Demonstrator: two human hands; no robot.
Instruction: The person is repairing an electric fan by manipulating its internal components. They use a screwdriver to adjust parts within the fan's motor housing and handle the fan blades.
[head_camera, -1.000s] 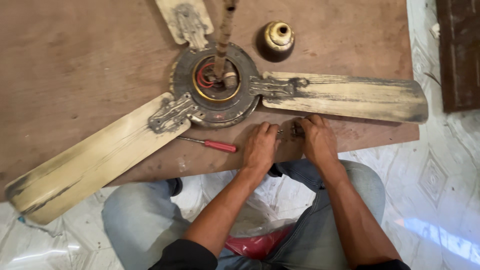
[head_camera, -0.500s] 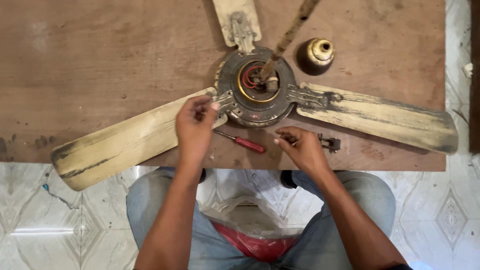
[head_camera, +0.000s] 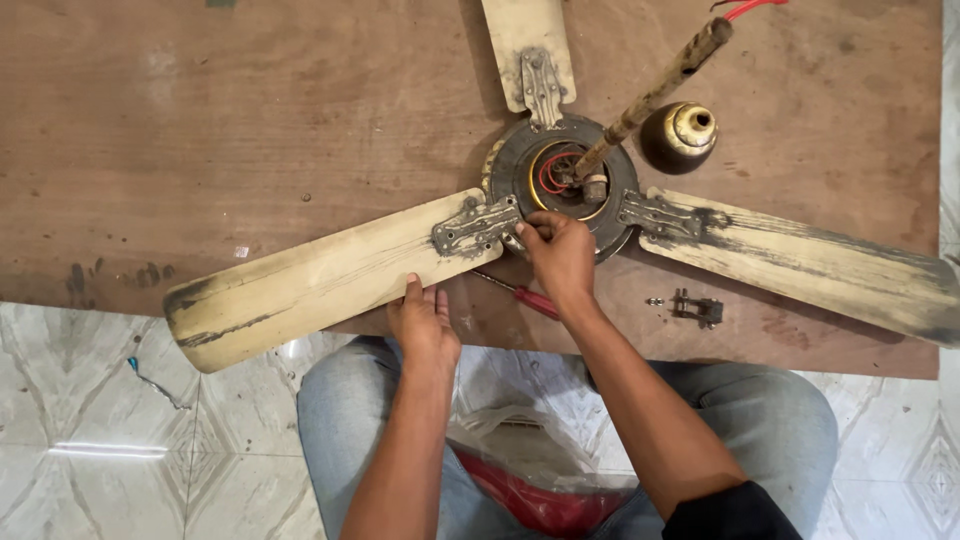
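We see an old ceiling fan (head_camera: 560, 180) lying on a brown wooden board (head_camera: 200, 130), its round dark motor hub right of centre and toward the far side. Our right hand (head_camera: 560, 255) sits at the near left edge of the hub, fingers curled and pinching at the spot where the metal bracket (head_camera: 475, 225) of the left blade (head_camera: 320, 280) joins the motor; whether something small is between the fingertips we cannot tell. Our left hand (head_camera: 425, 320) lies open and flat, fingers pressed against the near edge of that left blade. A rusty rod (head_camera: 650, 95) rises from the hub toward the far right, with red wires coiled at its base. The right blade (head_camera: 800, 260) runs off to the right and a third blade (head_camera: 525, 40) points far. Just beside the right wrist lies a red-handled screwdriver (head_camera: 525, 298). A small metal clamp piece (head_camera: 697, 308) rests near the right blade, and a brass-coloured cup (head_camera: 680, 135) stands to the far right of the hub. Below the board, on our lap, lies a clear plastic bag (head_camera: 530, 450).
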